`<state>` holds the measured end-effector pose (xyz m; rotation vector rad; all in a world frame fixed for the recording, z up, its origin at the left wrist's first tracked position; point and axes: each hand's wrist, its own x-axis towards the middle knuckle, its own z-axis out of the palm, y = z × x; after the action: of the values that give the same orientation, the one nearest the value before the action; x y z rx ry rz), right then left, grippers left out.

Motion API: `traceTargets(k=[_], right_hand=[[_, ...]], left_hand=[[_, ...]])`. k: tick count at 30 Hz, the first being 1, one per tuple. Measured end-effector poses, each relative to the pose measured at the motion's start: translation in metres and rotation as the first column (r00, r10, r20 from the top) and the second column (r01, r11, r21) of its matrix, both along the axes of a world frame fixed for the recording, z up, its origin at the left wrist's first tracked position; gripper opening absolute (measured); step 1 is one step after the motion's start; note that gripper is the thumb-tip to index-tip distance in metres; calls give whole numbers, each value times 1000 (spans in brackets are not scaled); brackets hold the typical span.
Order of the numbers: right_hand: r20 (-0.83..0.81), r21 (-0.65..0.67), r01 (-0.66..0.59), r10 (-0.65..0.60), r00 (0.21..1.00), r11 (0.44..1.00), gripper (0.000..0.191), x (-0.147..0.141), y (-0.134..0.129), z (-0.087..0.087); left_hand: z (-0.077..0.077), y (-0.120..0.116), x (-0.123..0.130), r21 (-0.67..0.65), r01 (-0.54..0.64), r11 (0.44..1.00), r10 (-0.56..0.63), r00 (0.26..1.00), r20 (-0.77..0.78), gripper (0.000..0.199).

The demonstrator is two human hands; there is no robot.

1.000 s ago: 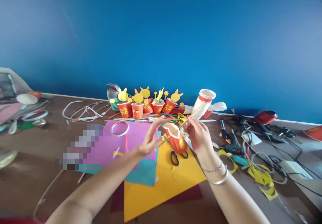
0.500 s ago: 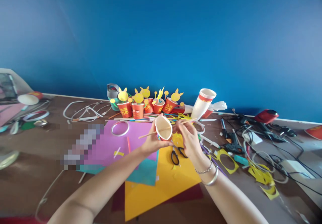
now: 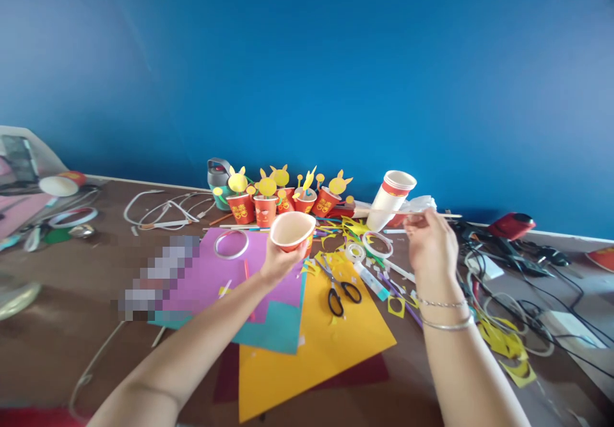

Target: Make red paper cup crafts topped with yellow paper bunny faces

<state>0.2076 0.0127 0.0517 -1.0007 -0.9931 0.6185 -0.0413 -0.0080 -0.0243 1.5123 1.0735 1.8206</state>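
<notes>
My left hand [image 3: 283,259] grips a red paper cup [image 3: 292,230] by its side, its squeezed white mouth tilted toward me. Off to the right, my right hand [image 3: 432,241] is closed around a thin wooden stick [image 3: 453,216] that lies roughly level. The cup and the stick are well apart. Below and between my hands, black-handled scissors [image 3: 338,291] rest on a yellow sheet [image 3: 326,344]. Behind the cup stand several red cups with yellow paper figures [image 3: 266,187]. Beside my right hand leans a stack of white paper cups [image 3: 389,200].
Purple paper [image 3: 201,286] and teal paper [image 3: 273,334] lie on the left. Clear tape [image 3: 355,253], a white ring [image 3: 378,245] and yellow scraps lie between the hands. At right are tangled cables, a white box [image 3: 570,331] and a red device [image 3: 512,225]. A blue wall rises behind.
My right hand has moved right, drawing the stick out of the cup and away. My left hand has shifted slightly left and tilted the cup's mouth more upward.
</notes>
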Motion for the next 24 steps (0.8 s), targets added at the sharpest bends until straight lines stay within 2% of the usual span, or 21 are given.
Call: traceTargets(k=[2,4,7,10,12,15,19,24], right_hand=[[-130,43,6,0,992,999,30,7,-1,7],[-122,56,1,6,992,998,26,1,-7,11],[51,118,25,-31,998,993,22,-18,-20,11],[253,241,4,-67,965,971,17,-32,-31,8],[341,288,-19,-84,936,957,15,-35,-35,7],[366,304,-17,-101,925,952,14,-35,-37,6],[243,302,33,-111,964,953,15,-36,-37,8],[80,253,24,-45,996,967,19,-39,-40,17]], left_hand=[[-5,3,1,27,16,1000,-15,998,-65,56],[-11,3,3,59,-10,998,21,980,-196,66],[-19,2,5,108,-67,992,105,911,-399,69],[-23,4,3,126,-89,988,140,859,-492,69],[-25,6,2,133,-106,985,158,855,-493,71],[-28,9,2,133,-98,986,147,886,-439,73],[-26,8,2,128,-56,990,98,933,-346,72],[-22,3,0,132,58,990,-25,971,-239,71]])
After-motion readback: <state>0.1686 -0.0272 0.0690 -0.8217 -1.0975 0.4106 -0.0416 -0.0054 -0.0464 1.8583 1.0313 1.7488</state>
